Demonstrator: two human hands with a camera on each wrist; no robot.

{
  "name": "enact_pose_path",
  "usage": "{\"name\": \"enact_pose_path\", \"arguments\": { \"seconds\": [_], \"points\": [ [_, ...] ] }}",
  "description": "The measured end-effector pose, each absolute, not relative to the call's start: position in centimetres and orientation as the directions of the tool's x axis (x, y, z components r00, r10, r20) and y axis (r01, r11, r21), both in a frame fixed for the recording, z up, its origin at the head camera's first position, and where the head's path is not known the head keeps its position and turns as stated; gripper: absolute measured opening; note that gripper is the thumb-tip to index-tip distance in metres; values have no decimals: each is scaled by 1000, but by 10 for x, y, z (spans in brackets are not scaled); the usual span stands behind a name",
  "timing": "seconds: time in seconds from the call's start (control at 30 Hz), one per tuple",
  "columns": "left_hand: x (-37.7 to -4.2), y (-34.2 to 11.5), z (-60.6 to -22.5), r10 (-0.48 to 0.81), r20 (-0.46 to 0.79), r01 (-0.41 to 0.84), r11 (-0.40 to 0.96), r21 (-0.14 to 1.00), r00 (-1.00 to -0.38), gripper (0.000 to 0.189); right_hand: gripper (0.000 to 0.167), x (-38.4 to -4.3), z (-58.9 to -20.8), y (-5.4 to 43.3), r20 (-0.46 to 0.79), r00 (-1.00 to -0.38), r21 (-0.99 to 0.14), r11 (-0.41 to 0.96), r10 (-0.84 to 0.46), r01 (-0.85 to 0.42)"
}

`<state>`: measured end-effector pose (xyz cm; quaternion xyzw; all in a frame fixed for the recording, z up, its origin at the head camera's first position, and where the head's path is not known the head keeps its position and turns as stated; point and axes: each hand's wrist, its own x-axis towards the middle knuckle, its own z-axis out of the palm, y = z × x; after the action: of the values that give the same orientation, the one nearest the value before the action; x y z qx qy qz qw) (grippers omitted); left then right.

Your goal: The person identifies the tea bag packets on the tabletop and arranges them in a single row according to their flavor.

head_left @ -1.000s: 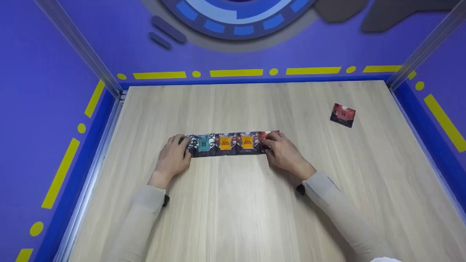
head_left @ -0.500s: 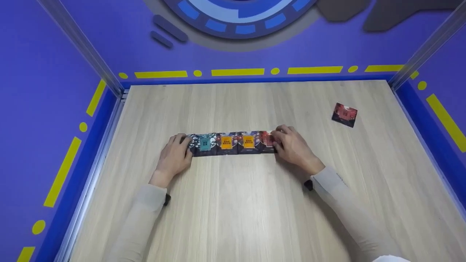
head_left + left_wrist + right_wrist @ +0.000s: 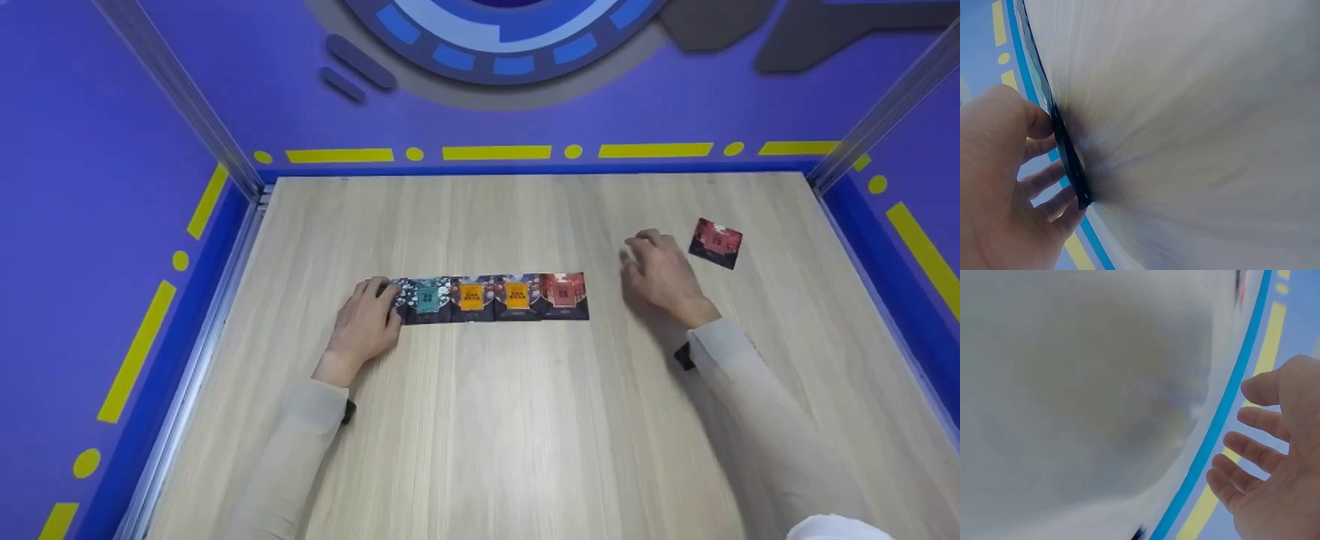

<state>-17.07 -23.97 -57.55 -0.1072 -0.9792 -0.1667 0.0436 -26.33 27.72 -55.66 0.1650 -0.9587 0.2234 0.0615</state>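
Note:
A row of flat square printed packets lies edge to edge mid-table in the head view. It shows a teal-labelled packet [image 3: 428,300], two orange-labelled packets [image 3: 472,297] and a red-labelled packet [image 3: 564,295] at the right end. My left hand [image 3: 365,322] rests over the row's left end, largely covering another dark packet [image 3: 1069,154]; thumb and fingertips touch it from above. Well right of the row, my right hand [image 3: 663,277] is over the table with fingers loosely bent, holding nothing. A separate red-and-black packet [image 3: 716,243] lies tilted beyond its fingers, not touching them.
The wood-grain table [image 3: 480,435] is bounded by a blue back wall [image 3: 525,112] with yellow dashes and by similar side walls. Metal rails [image 3: 195,300] run along the sides. A black band shows at each wrist.
My right hand has let go of the red-labelled packet at the row's right end and moved right and away, toward the separate packet. My left hand stays on the row's left end.

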Motion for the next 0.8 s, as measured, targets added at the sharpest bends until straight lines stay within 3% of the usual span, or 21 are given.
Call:
{"name": "enact_pose_path", "arguments": {
  "seconds": [0.43,0.8],
  "points": [
    [-172,-238,-575,194,132,226,924,309,-972,45,45,-287,-560,355,165,-980,-433,885,-110,-172],
    [-172,-239,-574,196,118,223,928,299,-974,45,49,-295,-569,382,66,-997,-425,903,-41,-65]
  ]
}}
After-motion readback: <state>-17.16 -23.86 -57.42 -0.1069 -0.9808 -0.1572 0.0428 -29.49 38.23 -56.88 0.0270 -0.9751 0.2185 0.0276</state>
